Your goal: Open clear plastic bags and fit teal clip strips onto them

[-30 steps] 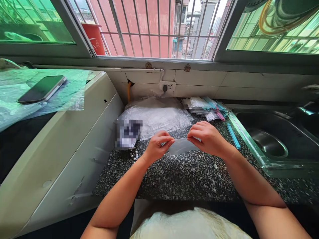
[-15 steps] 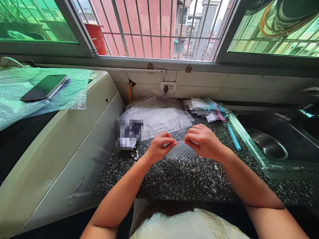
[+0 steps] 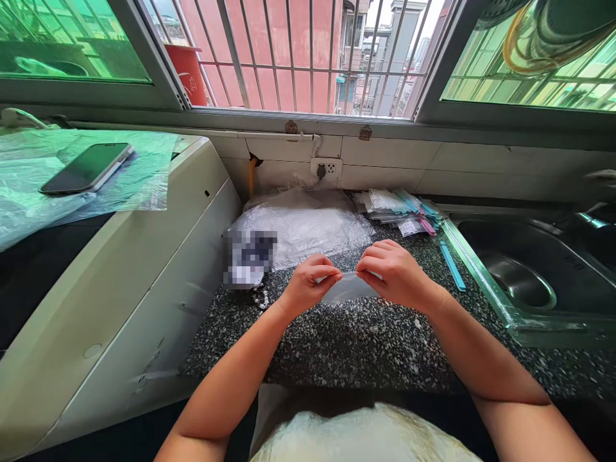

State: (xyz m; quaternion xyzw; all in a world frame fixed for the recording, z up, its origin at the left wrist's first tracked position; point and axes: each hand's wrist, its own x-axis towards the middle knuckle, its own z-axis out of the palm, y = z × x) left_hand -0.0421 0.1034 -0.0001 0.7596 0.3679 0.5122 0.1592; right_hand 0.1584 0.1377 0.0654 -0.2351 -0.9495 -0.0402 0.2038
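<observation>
Above the speckled dark countertop (image 3: 346, 359), a small clear plastic bag (image 3: 350, 290) is stretched between my two hands. My left hand (image 3: 312, 281) pinches its upper edge on the left, thumb against fingers. On the other side, my right hand (image 3: 392, 273) pinches the same edge, with its fingers curled over. Only a short stretch of the edge shows between the fingertips, and the bag's lower part hangs below them. Beyond my hands lies a large crumpled clear plastic sheet or bag (image 3: 312, 221).
Flat plastic packets (image 3: 385, 204) with blue and pink strips are piled at the back. A blue strip (image 3: 452, 266) lies beside the metal sink (image 3: 510, 256) on the right. A pixelated item (image 3: 249, 258) sits left. A phone (image 3: 89, 169) rests on the raised white appliance (image 3: 192, 186).
</observation>
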